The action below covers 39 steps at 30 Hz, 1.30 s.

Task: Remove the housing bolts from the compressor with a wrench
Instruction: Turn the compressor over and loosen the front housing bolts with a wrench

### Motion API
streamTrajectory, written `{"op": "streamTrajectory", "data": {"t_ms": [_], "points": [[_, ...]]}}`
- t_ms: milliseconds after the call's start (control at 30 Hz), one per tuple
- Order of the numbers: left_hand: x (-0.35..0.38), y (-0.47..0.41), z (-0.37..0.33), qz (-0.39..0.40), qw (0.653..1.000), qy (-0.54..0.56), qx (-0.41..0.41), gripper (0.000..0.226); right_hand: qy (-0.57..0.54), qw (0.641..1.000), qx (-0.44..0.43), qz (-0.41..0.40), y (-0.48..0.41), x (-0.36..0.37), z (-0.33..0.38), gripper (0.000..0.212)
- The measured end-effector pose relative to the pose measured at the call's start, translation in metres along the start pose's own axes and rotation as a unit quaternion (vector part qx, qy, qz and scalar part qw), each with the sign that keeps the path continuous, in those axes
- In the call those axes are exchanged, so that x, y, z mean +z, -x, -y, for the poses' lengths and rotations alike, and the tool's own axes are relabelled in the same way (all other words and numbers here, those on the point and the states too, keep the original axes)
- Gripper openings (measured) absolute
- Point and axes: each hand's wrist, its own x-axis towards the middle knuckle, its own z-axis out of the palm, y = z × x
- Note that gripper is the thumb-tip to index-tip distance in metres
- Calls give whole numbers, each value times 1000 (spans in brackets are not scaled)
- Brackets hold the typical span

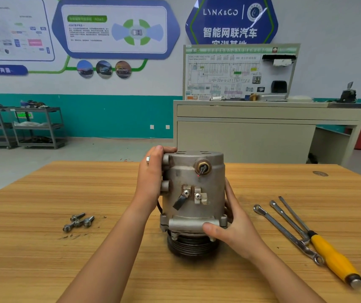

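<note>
A grey metal compressor (193, 193) stands on its black pulley end in the middle of the wooden table (44, 248). My left hand (151, 178) grips its upper left side, thumb over the top rim, and a small bolt head shows by its fingers. My right hand (233, 224) holds the lower right side, thumb on the flange above the pulley. Three removed bolts (79, 221) lie in a loose pile to the left. A combination wrench (286, 234) lies on the table to the right, untouched.
Beside the wrench lie a thin socket bar (288, 221) and a yellow-handled driver (332, 256). Beyond the table stand a beige training bench (262, 127) with a wiring board and grey shelving carts (22, 127) at the far left.
</note>
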Motion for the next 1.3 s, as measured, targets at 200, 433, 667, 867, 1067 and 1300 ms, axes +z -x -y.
{"op": "streamTrajectory", "data": {"t_ms": [200,433,667,867,1067,1300], "points": [[5,-14,-2,-20,998,-15,-50,42,-5,1000,12,-19,-6,0,8,118],[14,-46,8,-72,984,69,-145,26,-139,984,5,-107,-32,24,15,80],[14,-64,19,-101,971,120,-179,25,-197,967,35,-161,-55,29,19,79],[15,-77,22,-98,969,126,-187,27,-217,957,62,-184,-64,35,19,73],[16,-88,31,-99,968,121,-199,30,-196,966,88,-146,-72,31,17,61],[26,-111,40,-75,968,75,-228,33,-241,946,135,-168,-90,29,13,10]]}}
